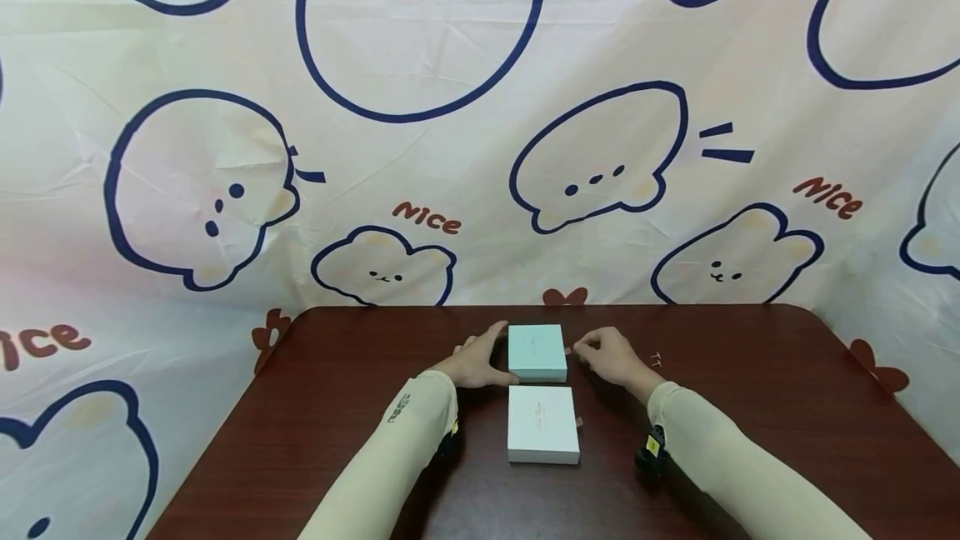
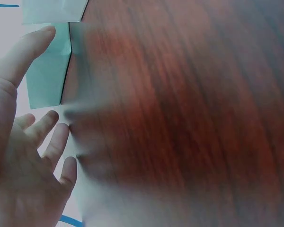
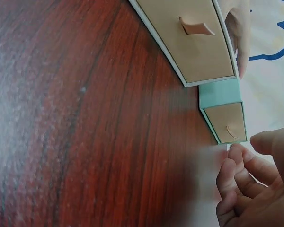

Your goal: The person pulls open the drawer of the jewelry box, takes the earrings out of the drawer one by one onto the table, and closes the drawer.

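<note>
A mint-green drawer box lies on the table with a small ribbon pull tab on its tan drawer front. My left hand is at its left side, fingers spread and thumb by the near corner; whether the thumb touches the box is unclear. To the right, my right hand is beside the tab with fingers bent; a gap shows between thumb and forefinger, and nothing is held. Nearer to me lies a white drawer box, its tan front carrying a similar tab.
The dark red wood table has rounded far corners. Behind it hangs a pale cloth with cartoon outlines. A small whitish mark shows on the table right of my right hand.
</note>
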`<action>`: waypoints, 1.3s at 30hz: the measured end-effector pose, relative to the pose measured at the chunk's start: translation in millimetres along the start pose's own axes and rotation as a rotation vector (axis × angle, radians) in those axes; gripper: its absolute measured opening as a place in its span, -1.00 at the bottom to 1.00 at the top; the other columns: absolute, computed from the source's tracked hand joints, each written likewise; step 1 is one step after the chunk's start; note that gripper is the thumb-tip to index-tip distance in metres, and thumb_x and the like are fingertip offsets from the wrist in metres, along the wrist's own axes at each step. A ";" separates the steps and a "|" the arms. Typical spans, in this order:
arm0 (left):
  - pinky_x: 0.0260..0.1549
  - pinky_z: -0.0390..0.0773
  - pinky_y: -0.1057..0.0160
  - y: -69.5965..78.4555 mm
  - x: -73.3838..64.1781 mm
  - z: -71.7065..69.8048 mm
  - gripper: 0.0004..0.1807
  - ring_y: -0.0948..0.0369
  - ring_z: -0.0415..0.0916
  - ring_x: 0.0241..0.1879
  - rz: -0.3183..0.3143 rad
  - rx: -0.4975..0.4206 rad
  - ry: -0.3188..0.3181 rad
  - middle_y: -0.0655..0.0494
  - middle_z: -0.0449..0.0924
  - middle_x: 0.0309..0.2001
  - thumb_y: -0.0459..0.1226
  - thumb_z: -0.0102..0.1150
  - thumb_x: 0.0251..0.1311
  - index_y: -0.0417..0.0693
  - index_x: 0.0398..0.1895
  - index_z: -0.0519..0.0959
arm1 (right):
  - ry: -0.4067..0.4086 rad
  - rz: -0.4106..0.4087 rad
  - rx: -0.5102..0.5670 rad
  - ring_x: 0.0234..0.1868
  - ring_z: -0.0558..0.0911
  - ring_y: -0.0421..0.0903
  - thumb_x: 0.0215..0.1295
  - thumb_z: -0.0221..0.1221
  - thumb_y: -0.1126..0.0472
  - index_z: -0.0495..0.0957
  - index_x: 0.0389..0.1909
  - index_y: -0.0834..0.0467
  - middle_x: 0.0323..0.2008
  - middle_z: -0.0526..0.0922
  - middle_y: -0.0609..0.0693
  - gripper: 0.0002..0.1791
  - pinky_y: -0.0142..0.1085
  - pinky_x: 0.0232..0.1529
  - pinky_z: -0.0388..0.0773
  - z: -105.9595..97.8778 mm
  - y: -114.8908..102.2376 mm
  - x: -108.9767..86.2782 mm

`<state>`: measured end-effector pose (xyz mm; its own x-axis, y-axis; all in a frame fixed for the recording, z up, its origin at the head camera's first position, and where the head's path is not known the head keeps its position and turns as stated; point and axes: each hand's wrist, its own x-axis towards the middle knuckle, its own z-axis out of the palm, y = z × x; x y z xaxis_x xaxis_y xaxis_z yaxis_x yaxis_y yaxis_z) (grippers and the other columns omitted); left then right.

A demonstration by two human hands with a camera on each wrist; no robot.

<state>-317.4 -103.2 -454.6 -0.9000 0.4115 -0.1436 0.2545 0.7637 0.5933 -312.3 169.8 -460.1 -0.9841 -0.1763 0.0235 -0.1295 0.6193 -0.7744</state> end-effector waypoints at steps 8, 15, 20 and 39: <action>0.38 0.10 -0.37 -1.9 -3.2 -5.1 0.11 -0.21 0.08 0.52 0.052 -0.036 -0.010 -0.05 0.18 0.55 0.03 0.41 0.17 0.06 0.64 -0.07 | -0.001 0.009 -0.019 -0.36 0.55 -0.10 0.49 0.11 0.20 0.70 -0.09 0.30 -0.32 0.67 0.10 -0.72 -0.27 -0.33 0.48 -2.8 -1.9 -4.0; 0.38 0.14 -0.35 -3.7 -8.8 -10.1 0.06 -0.19 0.08 0.52 0.065 -0.063 -0.002 -0.08 0.21 0.53 0.02 0.41 0.18 0.08 0.63 -0.02 | 0.017 0.006 -0.065 -0.30 0.55 -0.09 0.48 0.12 0.19 0.70 -0.08 0.27 -0.23 0.70 0.10 -0.73 -0.26 -0.24 0.48 -3.9 2.0 -4.4; 0.36 0.22 -0.31 -6.4 -12.8 -14.9 0.01 -0.16 0.09 0.51 0.064 -0.064 0.008 -0.08 0.22 0.52 0.03 0.38 0.20 0.10 0.61 0.03 | 0.021 -0.044 -0.096 -0.18 0.59 -0.05 0.48 0.12 0.20 0.69 -0.07 0.27 -0.08 0.72 0.16 -0.74 -0.17 -0.14 0.52 -6.7 -0.8 -8.5; 0.30 0.37 -0.24 -5.7 -31.4 -20.9 -0.15 -0.14 0.31 0.40 0.108 -0.102 0.037 -0.13 0.27 0.48 -0.05 0.28 0.32 0.03 0.58 0.11 | 0.026 -0.095 -0.149 -0.16 0.58 -0.06 0.47 0.14 0.19 0.69 -0.05 0.23 -0.07 0.72 0.11 -0.76 -0.12 -0.08 0.53 -11.3 -12.3 -28.8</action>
<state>-298.0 -130.9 -436.9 -0.8821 0.4688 -0.0461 0.3155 0.6607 0.6812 -283.7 176.0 -444.1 -0.9692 -0.2207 0.1097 -0.2365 0.7075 -0.6660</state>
